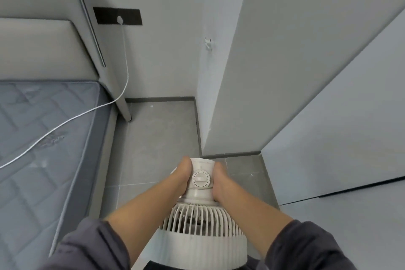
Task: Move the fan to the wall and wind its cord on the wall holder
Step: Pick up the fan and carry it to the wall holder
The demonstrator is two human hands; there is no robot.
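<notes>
Head view
Fan: the white plastic fan with a ribbed round grille (200,223) was low in the middle, held up over the grey tiled floor (157,138).
Fan direction: its long line ran away from the person, with the round grille end near the body and the motor end with a round knob (201,179) farther off, toward the wall corner.
Left hand: the left hand (180,176) was wrapped on the left side of the motor part, fingers pressed close together around it.
Right hand: the right hand (219,182) was wrapped on the right side of the same part, fingers hidden behind it.
Sleeves: both arms had dark grey sleeves (92,245) pushed up.
Cord: a thin white cord (126,68) hung from a plug in a black strip on the wall (117,16), then lay across the grey quilted mattress (39,138) to the left edge.
Wall holder: a small white hook (208,43) sat on the pale wall, near the corner edge and up high.
Open room: a bare strip of floor ran between the bed side and the pale wall (230,72) that stuck out.
Edges: a dark skirting line (198,125) ran along the wall bottom, just ahead of the fan.
Right side: a pale flat panel (350,116) stood close on the right.
</notes>
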